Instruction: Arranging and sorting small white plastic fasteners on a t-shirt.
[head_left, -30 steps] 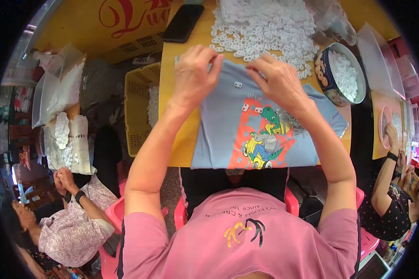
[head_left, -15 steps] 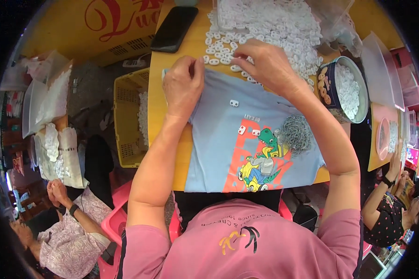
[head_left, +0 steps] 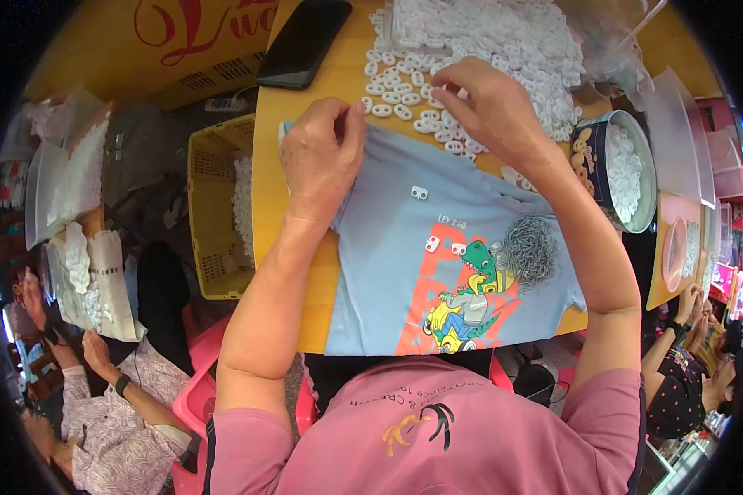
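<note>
A light blue T-shirt (head_left: pixel 380 272) with a printed dinosaur lies spread over the table's front. Above its upper left part is my left hand (head_left: pixel 322 157), its fingers curled into a pinch; what they hold, if anything, is hidden. My right hand (head_left: pixel 495 111) is over the near edge of a heap of white two-holed plastic pieces (head_left: pixel 504 41), thumb and forefinger drawn together, their contents too small to make out. Three small white pieces, one being a white plastic piece (head_left: pixel 419 193), rest on the shirt. Beside the print sits a mound of small grey metal parts (head_left: pixel 532 250).
A black phone (head_left: pixel 305 41) lies at the table's far left. To the right stands a round tin (head_left: pixel 586 157) of white pieces, tipped toward me. A yellow crate (head_left: pixel 210 173) is left of the table. People sit on both sides, including a person in a patterned shirt (head_left: pixel 124 412).
My right hand has shifted slightly among the near white pieces, while my left hand keeps its pinch. The view has moved a little. At the left, the seated person's hands have come apart.
</note>
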A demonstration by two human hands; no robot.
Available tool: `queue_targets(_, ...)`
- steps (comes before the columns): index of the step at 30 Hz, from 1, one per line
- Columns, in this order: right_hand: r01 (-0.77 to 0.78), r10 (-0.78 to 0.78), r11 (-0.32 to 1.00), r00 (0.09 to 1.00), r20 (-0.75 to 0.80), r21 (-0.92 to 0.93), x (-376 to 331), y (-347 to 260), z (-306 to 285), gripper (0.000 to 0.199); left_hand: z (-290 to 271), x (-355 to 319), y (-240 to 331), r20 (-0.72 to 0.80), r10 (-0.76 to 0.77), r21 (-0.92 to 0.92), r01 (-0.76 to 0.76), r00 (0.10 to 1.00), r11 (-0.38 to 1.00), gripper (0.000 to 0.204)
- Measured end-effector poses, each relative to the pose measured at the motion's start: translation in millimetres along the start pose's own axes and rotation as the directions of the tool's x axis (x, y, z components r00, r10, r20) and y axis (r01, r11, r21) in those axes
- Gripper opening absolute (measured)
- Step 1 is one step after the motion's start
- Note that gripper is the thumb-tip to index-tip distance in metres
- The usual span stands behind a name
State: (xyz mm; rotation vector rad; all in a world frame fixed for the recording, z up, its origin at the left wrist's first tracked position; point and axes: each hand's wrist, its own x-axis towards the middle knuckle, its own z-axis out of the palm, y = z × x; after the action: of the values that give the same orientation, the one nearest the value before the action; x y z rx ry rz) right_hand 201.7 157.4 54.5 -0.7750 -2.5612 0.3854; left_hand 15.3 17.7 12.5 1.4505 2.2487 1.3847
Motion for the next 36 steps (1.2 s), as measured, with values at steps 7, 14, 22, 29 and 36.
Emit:
queue_targets(7,0.217,-0.219,0.976,0.968,0.125,0.029,-21.0,-12.7,-1.9,0.015,0.6,0.4,-0.2,0.006,-0.009,0.001,0.009,1.0,1.0,0.026)
queue_targets(14,0.333,-0.34,0.94,0.93,0.143,0.068,-25.9,-6.5,-3.7,0.012,1.3,0.8,-1.8,0.01,0.006,-0.002,-0.006,1.0,1.0,0.026)
queue_targets(22,0.159,-0.156,0.976,0.987,-0.028,0.15,-7.5,1.2,2.4,0.014,1.4,0.9,0.0,0.015,0.01,-0.004,-0.01,1.0,1.0,0.026)
queue_targets(29,0.228,-0.247,0.963,0.959,0.138,0.144,15.8,-3.7,12.7,0.015,0.4,0.7,-1.6,-0.003,0.02,0.027,-0.02,1.0,0.999,0.024)
queue_targets(36,0.217,-0.211,0.967,0.976,0.061,-0.132,54.2,12.6,31.9,0.014,1.1,0.7,-0.2,0.01,0.035,0.032,-0.035,0.999,0.999,0.022)
